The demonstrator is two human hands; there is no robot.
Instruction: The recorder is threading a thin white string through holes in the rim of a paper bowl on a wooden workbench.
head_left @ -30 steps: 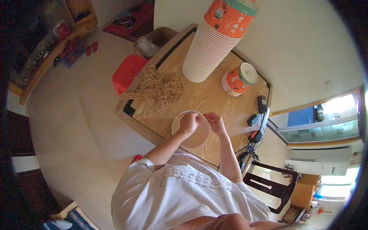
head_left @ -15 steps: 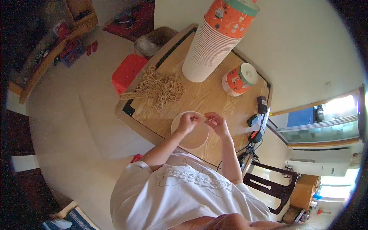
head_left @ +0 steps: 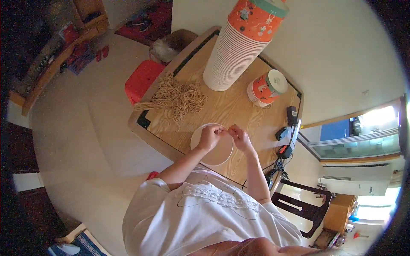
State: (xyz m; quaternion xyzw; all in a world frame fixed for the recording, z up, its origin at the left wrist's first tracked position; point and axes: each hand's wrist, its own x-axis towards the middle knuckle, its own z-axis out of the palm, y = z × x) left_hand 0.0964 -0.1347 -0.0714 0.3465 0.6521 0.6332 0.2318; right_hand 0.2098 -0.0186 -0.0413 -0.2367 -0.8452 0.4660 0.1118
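My left hand (head_left: 209,137) and my right hand (head_left: 241,138) come together over a round, white-rimmed paper bucket (head_left: 215,157) near the table's front edge. Each hand has its fingers pinched. Their fingertips almost meet above the far right part of the rim. Whatever lies between them is too small to make out. Beyond my left hand spreads a tangled heap of tan paper twine (head_left: 183,99).
A tall stack of white and orange paper buckets (head_left: 237,57) rises at the table's back. A short upturned stack (head_left: 267,88) stands to its right. Black adapters and cables (head_left: 283,151) line the right edge. A red stool (head_left: 144,80) sits beyond the left edge.
My right hand has shifted slightly left, and its fingers have closed into a pinch close to my left fingertips. The left hand stays nearly in place.
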